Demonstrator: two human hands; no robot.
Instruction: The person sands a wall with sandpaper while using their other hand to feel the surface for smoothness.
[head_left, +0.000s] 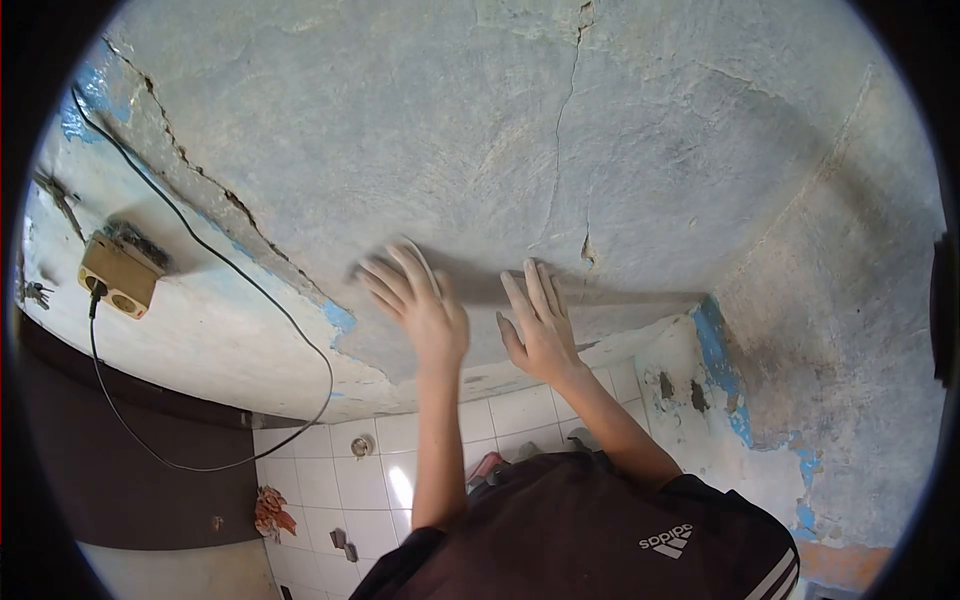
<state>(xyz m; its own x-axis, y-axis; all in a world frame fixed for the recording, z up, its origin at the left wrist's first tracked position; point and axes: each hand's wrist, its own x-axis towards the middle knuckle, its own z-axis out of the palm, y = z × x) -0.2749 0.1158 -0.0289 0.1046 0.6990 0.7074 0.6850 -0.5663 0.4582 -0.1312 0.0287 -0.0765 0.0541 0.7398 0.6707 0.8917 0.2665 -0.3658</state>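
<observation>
The palm of my left hand (420, 310) is pressed to the grey plaster wall (450, 130), its fingers stretched and slightly blurred. Beneath them shows the pale curved edge of a thin sandpaper-like sheet (428, 262); most of it is hidden. To the right, my right hand (541, 328) lies against the same wall with fingers extended and thumb apart, and nothing shows in it. Pale dust coats the fingers of both hands. A vertical crack (562, 110) runs down the wall above my right hand.
A socket box (120, 278) with a plugged-in black cable (205, 243) is at left; the cable loops down near my left forearm. Peeling blue paint (718, 345) marks the right corner. White floor tiles (340, 480) carry a small round glass-like object (361, 446) and a crumpled orange-brown item (272, 512).
</observation>
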